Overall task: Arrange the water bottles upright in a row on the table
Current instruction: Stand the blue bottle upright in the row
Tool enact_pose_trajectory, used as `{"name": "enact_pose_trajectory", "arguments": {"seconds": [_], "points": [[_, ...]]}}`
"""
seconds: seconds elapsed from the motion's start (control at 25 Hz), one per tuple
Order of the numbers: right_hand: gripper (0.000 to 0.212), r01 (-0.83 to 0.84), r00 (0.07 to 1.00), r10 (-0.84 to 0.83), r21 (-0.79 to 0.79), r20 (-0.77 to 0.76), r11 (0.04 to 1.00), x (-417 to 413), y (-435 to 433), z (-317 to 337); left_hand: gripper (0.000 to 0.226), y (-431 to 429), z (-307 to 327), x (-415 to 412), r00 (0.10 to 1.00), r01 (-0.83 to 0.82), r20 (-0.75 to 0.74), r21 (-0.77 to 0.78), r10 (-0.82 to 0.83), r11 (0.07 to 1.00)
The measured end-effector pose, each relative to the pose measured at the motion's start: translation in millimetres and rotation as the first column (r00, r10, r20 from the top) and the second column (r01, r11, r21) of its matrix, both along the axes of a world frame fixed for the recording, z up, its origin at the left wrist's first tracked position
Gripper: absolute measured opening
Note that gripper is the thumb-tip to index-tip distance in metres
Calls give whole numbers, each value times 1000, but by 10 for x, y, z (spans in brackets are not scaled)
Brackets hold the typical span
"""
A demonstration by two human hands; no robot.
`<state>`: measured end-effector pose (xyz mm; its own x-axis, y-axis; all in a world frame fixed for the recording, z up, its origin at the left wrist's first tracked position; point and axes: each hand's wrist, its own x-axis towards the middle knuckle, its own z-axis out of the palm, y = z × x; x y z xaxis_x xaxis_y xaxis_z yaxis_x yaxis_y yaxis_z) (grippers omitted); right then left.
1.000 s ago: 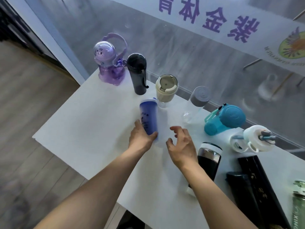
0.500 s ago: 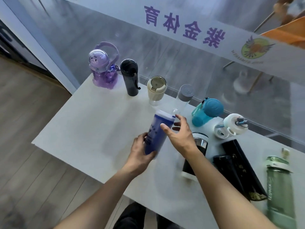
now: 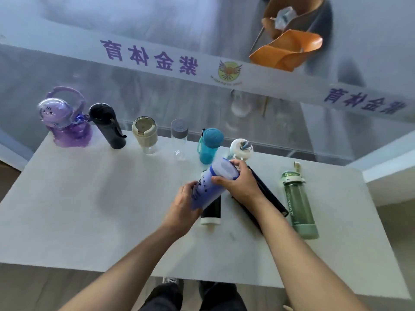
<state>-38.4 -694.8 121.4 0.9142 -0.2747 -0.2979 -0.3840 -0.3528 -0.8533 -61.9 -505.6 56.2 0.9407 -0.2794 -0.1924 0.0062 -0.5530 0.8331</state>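
Note:
Both hands hold a blue translucent bottle (image 3: 210,189) with a white cap, tilted above the white table (image 3: 89,209). My left hand (image 3: 183,207) grips its base and my right hand (image 3: 238,185) grips near the cap. Along the far edge several bottles stand upright: a purple one (image 3: 65,122), a black one (image 3: 107,125), a beige-lidded one (image 3: 144,133), a clear grey-capped one (image 3: 179,138), a teal one (image 3: 210,144) and a white-lidded one (image 3: 241,149). A black bottle with a white base (image 3: 211,212) lies under the blue one, partly hidden.
A flat black case (image 3: 267,194) lies under my right wrist. A green bottle (image 3: 298,200) lies on its side at the right. A glass wall with a white lettered strip (image 3: 157,61) runs behind the table. The table's near left part is bare.
Both hands have carried the blue bottle to the right, over the lying black bottle. The view has shifted right and up, bringing the green bottle fully into sight.

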Motion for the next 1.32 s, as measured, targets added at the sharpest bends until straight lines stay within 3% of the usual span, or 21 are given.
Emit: {"name": "enact_pose_trajectory", "arguments": {"seconds": [0.24, 0.52, 0.68, 0.88, 1.12, 1.32], "points": [[73, 146, 982, -140, -34, 128, 989, -332, -805, 148, 64, -728, 79, 145, 973, 196, 109, 82, -204, 977], [69, 120, 964, -105, -48, 245, 992, -74, -1794, 139, 46, -1552, -68, 201, 966, 175, 128, 307, -223, 936], [72, 75, 947, -23, -149, 321, 986, 228, -2100, -46, 53, -1976, -172, 249, 967, 94, 164, 484, -196, 870], [82, 13, 953, 90, -337, 289, 941, 567, -2357, -389, 63, -2346, -352, 394, 966, 146, 72, 633, -246, 760], [83, -87, 955, 175, -338, 240, 937, 777, -2485, -743, 82, -2448, -596, 294, 970, 216, -70, 680, -232, 701], [82, -110, 949, 200, -339, 244, 934, 889, -2493, -836, 90, -2411, -647, 135, 978, 182, -47, 658, -202, 731]]}}
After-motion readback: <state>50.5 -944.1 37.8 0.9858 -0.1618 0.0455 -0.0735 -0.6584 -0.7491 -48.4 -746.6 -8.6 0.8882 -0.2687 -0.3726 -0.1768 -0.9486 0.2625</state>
